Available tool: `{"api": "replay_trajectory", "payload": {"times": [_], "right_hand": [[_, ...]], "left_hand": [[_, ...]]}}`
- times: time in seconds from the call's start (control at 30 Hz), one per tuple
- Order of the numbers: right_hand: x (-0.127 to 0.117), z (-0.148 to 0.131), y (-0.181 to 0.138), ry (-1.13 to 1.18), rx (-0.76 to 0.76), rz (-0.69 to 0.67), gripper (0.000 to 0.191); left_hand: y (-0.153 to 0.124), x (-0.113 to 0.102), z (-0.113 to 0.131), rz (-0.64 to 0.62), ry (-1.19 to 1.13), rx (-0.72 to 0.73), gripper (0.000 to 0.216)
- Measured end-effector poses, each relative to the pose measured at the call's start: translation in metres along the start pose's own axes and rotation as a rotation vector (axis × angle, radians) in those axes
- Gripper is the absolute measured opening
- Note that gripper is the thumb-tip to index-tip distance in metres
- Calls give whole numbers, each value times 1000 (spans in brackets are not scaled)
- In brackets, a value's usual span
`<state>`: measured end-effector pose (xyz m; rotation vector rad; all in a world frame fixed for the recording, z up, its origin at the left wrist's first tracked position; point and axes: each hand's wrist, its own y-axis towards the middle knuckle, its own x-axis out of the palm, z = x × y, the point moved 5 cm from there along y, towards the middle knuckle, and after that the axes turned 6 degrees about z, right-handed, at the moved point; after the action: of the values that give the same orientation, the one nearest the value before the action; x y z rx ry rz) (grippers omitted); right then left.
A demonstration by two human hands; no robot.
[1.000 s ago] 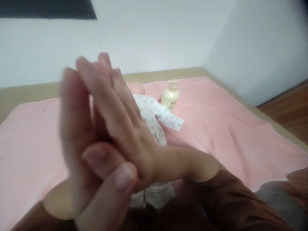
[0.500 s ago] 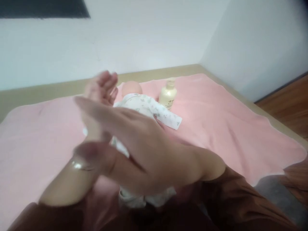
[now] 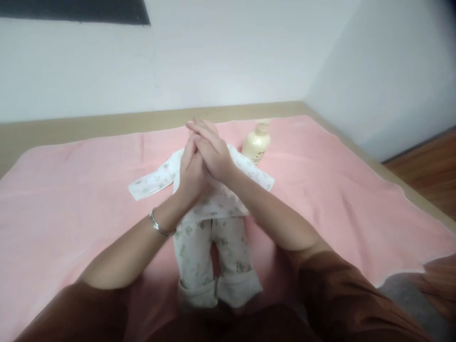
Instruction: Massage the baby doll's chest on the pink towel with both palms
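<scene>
A baby doll in a white printed sleepsuit (image 3: 210,247) lies on its back on a pink towel (image 3: 71,190), feet toward me. My left hand (image 3: 188,176) and my right hand (image 3: 213,156) are pressed palm to palm just above the doll's chest, fingers stretched out, nothing between them. The right hand lies over the left. They hide the doll's head. A silver bracelet (image 3: 158,226) circles my left wrist. A cream pump bottle (image 3: 257,142) stands just right of the doll's shoulder.
The towel covers a beige mattress (image 3: 89,124) set against white walls at the back and right. Wooden floor (image 3: 427,175) shows at the far right. My brown sleeves (image 3: 356,304) fill the bottom of the view.
My hands were close to the camera, rubbing against each other and parting. They have now dropped down and away and are joined over the doll's chest.
</scene>
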<state>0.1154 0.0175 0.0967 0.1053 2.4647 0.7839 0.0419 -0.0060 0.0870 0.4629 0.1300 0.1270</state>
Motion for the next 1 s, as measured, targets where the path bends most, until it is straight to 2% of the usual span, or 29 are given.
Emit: {"api": "replay_trajectory", "payload": {"times": [0.1, 0.17, 0.27, 0.37, 0.5, 0.67, 0.77, 0.9, 1.0], "right_hand": [[-3, 14, 2, 45, 105, 57, 52], [3, 18, 1, 49, 139, 31, 52], [15, 17, -4, -16, 83, -42, 48], [21, 18, -8, -129, 34, -51, 47], [27, 25, -12, -252, 0, -82, 48], [31, 38, -16, -415, -111, -294, 54], [25, 47, -16, -435, -109, -357, 54], [16, 49, -16, -493, -8, -319, 57], [15, 35, -30, -590, 63, -239, 59]], "left_hand": [[1, -5, -6, -1, -6, -13, 33], [7, -11, -20, 67, 20, -14, 31], [15, -19, -45, 174, 93, -38, 25], [18, -22, -61, 204, 159, -83, 25], [16, -24, -67, 179, 226, -76, 25], [13, -32, -77, 93, 329, -5, 34], [11, -36, -83, 41, 361, 18, 40], [11, -37, -87, 51, 369, -13, 42], [10, -37, -88, 62, 358, -25, 40]]}}
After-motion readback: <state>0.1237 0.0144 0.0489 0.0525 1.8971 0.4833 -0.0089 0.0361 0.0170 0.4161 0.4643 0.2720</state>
